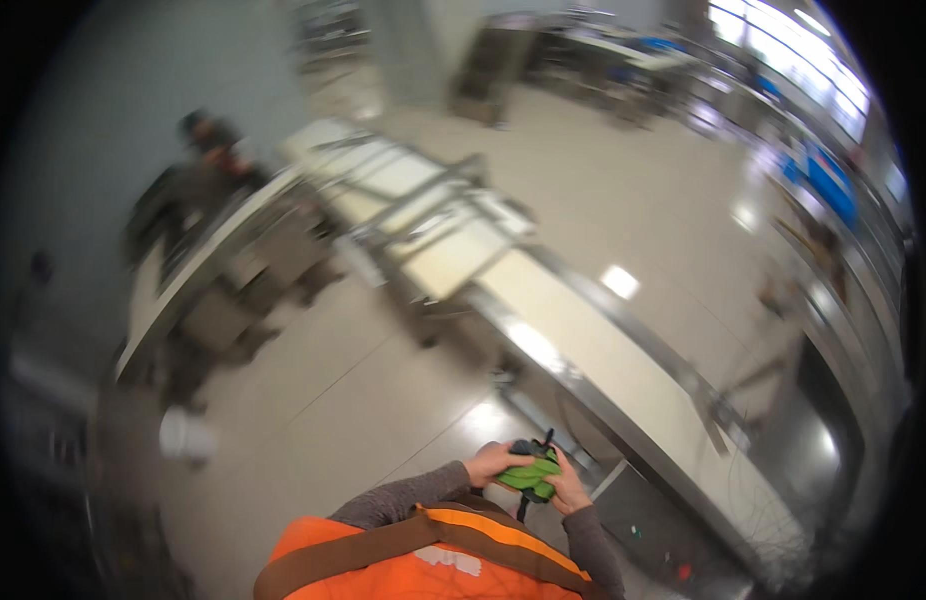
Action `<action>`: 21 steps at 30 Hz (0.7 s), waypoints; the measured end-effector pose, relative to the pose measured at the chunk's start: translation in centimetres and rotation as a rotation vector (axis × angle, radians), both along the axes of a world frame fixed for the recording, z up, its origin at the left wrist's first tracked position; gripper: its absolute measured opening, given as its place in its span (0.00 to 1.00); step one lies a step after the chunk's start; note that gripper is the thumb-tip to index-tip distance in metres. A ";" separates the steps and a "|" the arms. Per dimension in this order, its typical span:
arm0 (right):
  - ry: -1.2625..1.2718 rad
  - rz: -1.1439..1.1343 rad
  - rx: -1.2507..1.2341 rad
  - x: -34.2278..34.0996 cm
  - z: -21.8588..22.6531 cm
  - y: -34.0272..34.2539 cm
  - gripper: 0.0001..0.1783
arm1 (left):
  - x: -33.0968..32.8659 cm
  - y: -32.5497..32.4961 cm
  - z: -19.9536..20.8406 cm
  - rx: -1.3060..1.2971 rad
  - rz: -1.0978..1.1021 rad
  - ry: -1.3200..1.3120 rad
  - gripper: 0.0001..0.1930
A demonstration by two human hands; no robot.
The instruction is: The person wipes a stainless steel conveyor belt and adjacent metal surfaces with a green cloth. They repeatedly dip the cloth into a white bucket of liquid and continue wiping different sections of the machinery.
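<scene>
Close to my body, at the lower middle of the head view, both hands hold a small green and dark bundle (530, 480). It looks soft, with thin black ends sticking out above and below; blur hides its exact kind. My left hand (493, 463) is closed on its left side, the thumb lying across the top. The right side is gripped by my right hand (570, 484), its fingers partly hidden. An orange garment (333, 570) with a brown strap covers my front, below the bundle.
A long conveyor (603, 350) with a pale belt and metal rails runs diagonally just right of my hands. Farther left, a person (198, 180) in dark clothes is beside a white-edged bench (208, 255). A white bucket (188, 437) stands on the floor. Metal equipment (828, 410) lines the right.
</scene>
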State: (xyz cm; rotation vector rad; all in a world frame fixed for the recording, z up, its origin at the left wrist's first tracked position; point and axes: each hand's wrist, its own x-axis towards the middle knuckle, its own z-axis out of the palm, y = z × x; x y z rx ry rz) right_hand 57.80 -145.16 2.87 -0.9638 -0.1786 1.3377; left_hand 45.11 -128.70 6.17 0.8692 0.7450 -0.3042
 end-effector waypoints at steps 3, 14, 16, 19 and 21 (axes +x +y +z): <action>-0.019 0.328 -0.050 -4.3 -0.9 0.9 0.40 | -8.8 -3.7 -4.0 -0.063 0.318 -0.039 0.24; -0.048 0.997 -0.017 -29.5 3.5 9.3 0.39 | -37.3 -7.5 -3.8 0.386 0.936 -0.018 0.20; -0.066 1.067 -0.001 -35.7 2.7 11.6 0.34 | -43.3 -7.2 -2.0 0.496 0.962 0.075 0.23; -0.094 1.121 -0.116 -44.8 1.0 13.1 0.27 | -52.2 -8.4 -0.1 0.500 0.840 0.088 0.31; -0.011 1.158 -0.115 -50.9 1.7 14.6 0.25 | -59.2 -8.4 2.7 0.498 0.872 0.086 0.32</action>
